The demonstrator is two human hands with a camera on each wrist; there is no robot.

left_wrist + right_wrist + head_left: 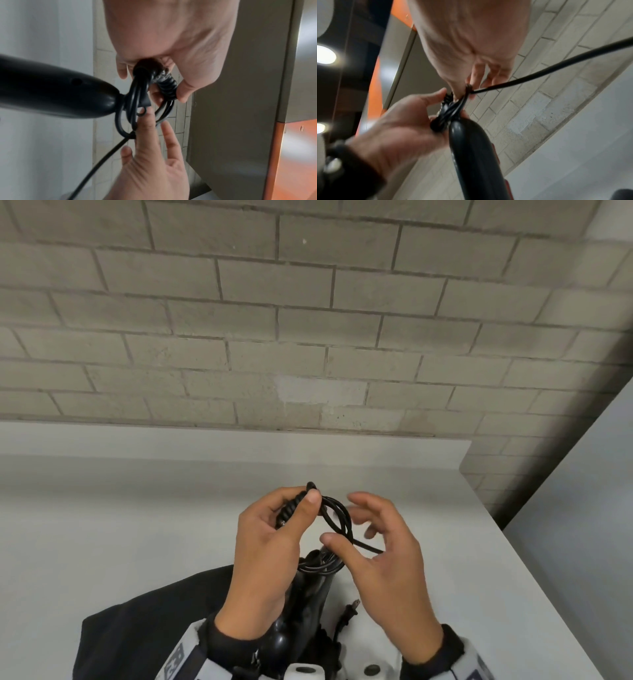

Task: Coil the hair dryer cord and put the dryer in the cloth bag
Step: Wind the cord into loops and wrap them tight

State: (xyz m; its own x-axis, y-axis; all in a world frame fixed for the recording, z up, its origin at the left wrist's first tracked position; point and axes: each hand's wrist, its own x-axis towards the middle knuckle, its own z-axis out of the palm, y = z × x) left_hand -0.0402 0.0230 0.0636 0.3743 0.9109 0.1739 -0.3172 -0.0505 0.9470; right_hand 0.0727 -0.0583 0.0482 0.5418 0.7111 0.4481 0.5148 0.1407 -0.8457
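The black hair dryer [308,594] hangs handle-up between my hands, over the white table. My left hand [301,503] pinches the ribbed cord end and several coiled loops of black cord [337,517] between thumb and fingers; the left wrist view shows this pinch [169,93] beside the dryer handle [51,94]. My right hand [356,525] is spread, its straight fingers [149,121] touching the loops. A free run of cord [556,65] leads away past my right hand [471,86]. The plug [351,609] dangles below. The black cloth bag [137,628] lies under my left forearm.
The white table [137,508] runs back to a grey brick wall [308,337]; its right edge [534,559] slants toward me. A grey panel [240,94] stands to one side.
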